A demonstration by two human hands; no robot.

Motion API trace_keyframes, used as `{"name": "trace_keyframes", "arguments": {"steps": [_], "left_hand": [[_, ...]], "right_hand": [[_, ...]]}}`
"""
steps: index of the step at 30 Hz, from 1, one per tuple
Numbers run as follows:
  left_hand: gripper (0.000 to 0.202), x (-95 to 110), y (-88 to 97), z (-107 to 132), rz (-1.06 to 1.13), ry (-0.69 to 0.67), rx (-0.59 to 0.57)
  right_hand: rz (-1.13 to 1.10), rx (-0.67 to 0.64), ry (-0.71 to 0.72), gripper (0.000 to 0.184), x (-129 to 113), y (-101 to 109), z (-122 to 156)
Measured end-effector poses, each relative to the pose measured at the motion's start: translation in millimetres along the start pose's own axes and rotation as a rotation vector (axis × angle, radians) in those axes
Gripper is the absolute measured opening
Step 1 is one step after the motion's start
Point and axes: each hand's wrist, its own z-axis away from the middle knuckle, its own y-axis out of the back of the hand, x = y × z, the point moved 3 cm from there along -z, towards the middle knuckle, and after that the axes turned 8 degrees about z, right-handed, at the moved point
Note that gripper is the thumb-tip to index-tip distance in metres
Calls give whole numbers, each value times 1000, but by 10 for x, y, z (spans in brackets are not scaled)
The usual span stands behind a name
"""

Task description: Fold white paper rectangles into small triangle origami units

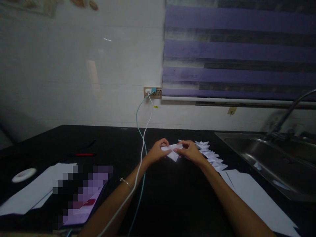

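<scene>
A small piece of folded white paper [174,155] is held between my two hands above the dark counter, its lower end coming to a point. My left hand [159,150] pinches its left corner between thumb and fingers. On the opposite corner, my right hand [189,150] grips it the same way, thumb in front. Just beyond my right hand stands a row of several folded paper boats [211,154], partly hidden by that hand and forearm.
White sheets [254,197] lie by my right forearm, beside a steel sink [261,164] with a faucet [283,118]. At left are more paper [37,187], a lit tablet [86,200], a red pen [84,154] and a white disc [24,175]. Charging cables [142,144] hang from the wall outlet [153,92] across my left forearm.
</scene>
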Motion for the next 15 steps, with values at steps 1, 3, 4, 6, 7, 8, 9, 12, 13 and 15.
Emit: {"name": "trace_keyframes", "arguments": {"steps": [1,3,4,6,7,8,9,12,13,15], "left_hand": [[32,0,-8,6,-9,12,-8],[30,9,-18,23,-17,30,-30],[30,17,-23,33,-21,35,-47],[28,34,-36,53,-39,46,-94],[27,39,-43,63,-54,58,-117],[26,42,-49,70,-70,73,-131],[26,44,-54,74,-84,86,-138],[28,51,-61,70,-106,100,-118],[29,53,-62,65,-111,99,-109],[31,54,-62,54,-117,103,-101]], "right_hand": [[17,-4,1,33,5,-3,-1],[24,10,8,33,27,-2,-12],[17,23,13,34,39,-1,-20],[-5,51,21,34,57,1,-35],[-15,54,25,33,58,-2,-39],[-23,54,31,32,53,-6,-41],[-31,51,38,31,42,-10,-40],[-66,57,41,29,2,-11,-29],[-76,70,37,29,-5,-4,-24],[-75,61,29,31,-6,3,-18]]}}
